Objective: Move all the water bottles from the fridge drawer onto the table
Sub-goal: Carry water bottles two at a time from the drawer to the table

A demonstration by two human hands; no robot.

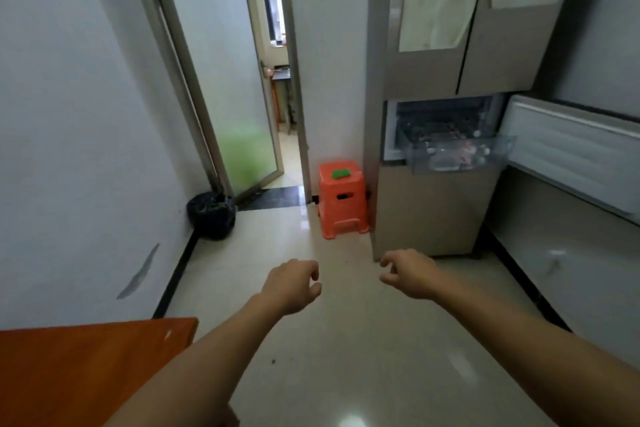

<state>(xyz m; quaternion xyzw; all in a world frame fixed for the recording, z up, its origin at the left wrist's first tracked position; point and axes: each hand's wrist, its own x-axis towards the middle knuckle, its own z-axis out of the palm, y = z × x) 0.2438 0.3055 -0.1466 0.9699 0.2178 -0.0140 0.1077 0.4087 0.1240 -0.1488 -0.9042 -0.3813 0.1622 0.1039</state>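
Left hand [291,286]: stretched forward over the floor [346,340], palm down, fingers loosely curled, thumb and forefinger apart, holding nothing.

Right hand [410,274]: level with the left hand and apart from it, near the fridge's lower front corner. Its fingers are loosely curled and its thumb is clear of them; it holds nothing.

Fridge [433,211]: tan, tall, at right. The upper doors are closed with pale sheets stuck on them, and the middle compartment is open.

Fridge door [571,149]: swung out to the right, white inner side showing.

Drawer [457,156]: clear plastic, pulled out of the open compartment and jutting forward.

Bottles [450,158]: inside the drawer, seen as clear blurred shapes with pale caps. Their number cannot be told.

Table [86,374]: orange-brown wood, with one corner in view at lower left, beneath the left forearm and well apart from the fridge.

Stool [341,204]: orange plastic, on the floor just beside the fridge's left side.

Green pad [341,173]: lying on the stool's top.

Bin bag [212,215]: black, on the floor against the left wall.

Glass door [239,80]: frosted, ajar, between the bin bag and the stool.
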